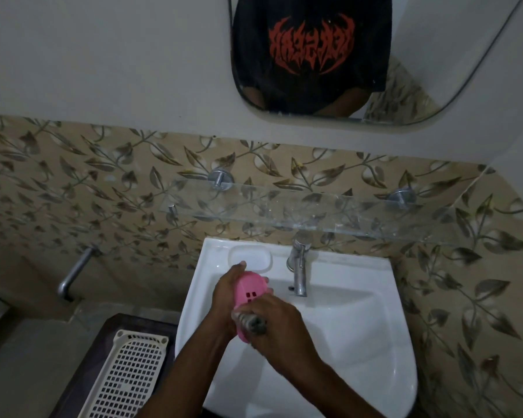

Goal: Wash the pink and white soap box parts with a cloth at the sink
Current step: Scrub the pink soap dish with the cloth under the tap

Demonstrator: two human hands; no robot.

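My left hand [225, 292] holds a pink soap box part [249, 289] over the left side of the white sink [360, 327]. The part is oval with small slots in it, and its lower end is hidden behind my right hand. My right hand [277, 333] grips a bunched grey cloth [251, 322] and presses it against the lower half of the pink part. No white soap box part shows in my hands.
A metal tap [299, 271] stands at the sink's back, beside a moulded soap recess [251, 257]. A glass shelf [314, 212] hangs above. A cream perforated tray [127, 369] lies on a dark stand to the left. A mirror [435, 70] reflects a person's black shirt.
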